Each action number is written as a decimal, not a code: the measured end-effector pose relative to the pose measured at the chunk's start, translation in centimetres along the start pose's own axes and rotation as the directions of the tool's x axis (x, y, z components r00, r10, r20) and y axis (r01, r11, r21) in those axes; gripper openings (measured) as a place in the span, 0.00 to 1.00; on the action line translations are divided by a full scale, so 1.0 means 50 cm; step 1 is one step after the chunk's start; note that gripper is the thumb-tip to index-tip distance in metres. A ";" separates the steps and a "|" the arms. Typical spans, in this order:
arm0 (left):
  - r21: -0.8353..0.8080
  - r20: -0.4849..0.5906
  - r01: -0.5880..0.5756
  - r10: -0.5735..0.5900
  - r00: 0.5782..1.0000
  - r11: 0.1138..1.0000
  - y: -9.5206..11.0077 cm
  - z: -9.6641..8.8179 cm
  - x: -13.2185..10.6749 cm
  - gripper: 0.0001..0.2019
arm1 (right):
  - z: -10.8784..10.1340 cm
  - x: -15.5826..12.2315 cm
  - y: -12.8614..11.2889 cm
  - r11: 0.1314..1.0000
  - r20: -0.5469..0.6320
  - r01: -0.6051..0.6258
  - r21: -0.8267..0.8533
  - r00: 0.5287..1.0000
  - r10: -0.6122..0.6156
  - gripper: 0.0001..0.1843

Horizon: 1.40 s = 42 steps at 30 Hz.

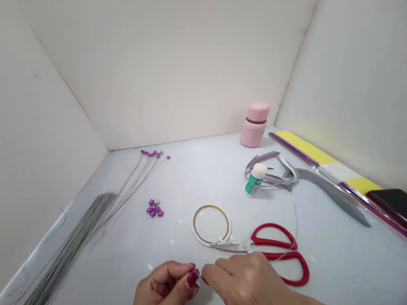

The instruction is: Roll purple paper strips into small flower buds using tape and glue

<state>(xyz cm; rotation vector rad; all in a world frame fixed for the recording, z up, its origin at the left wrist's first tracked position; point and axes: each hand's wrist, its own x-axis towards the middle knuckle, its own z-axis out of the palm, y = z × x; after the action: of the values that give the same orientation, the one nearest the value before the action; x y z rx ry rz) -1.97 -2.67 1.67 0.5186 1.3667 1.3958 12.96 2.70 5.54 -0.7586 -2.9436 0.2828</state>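
Purple and small, a folded piece (194,272) is being pinched between the thumb and fingers of the left hand (165,288), low in the view; its form is being largely hidden by the fingertips. The right hand (245,284) is being held just beside it, thumb and forefinger drawn close together; whether anything is being gripped between them cannot be told. As judged from the layout, the work is being carried on partway: finished-looking purple pieces are being gathered in a loose cluster (154,210), and further ones are being borne at the tips of several thin wires (150,153). Many more wires are being kept in a grey bundle (73,240), without purple at the ends in view. Open room is being offered on the tabletop (192,181) between the cluster and the glue stick (255,181). Movement beyond the right hand is being limited by red-handled scissors (245,247), whose blades are being laid over the rim of a tape ring (195,237). Farther off, the surface is being bounded by the back wall (182,58), left wall (25,97) and right wall (355,93).
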 end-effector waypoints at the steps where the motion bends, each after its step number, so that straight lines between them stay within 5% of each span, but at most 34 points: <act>1: 0.006 0.000 0.000 0.000 1.000 1.000 0.000 0.000 0.000 0.10 | 0.000 -0.001 0.000 1.000 -0.006 0.004 0.001 1.000 -0.004 0.13; 42: -0.002 0.016 -0.004 0.005 1.000 1.000 -0.003 -0.002 0.000 0.10 | -0.016 0.002 -0.006 1.000 0.140 -0.024 -0.015 0.990 0.026 0.15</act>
<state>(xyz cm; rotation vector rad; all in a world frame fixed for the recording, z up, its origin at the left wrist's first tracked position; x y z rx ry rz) -2.01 -2.74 1.52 0.5305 1.3524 1.3939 12.84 2.64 6.38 -0.8096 -3.0722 0.3315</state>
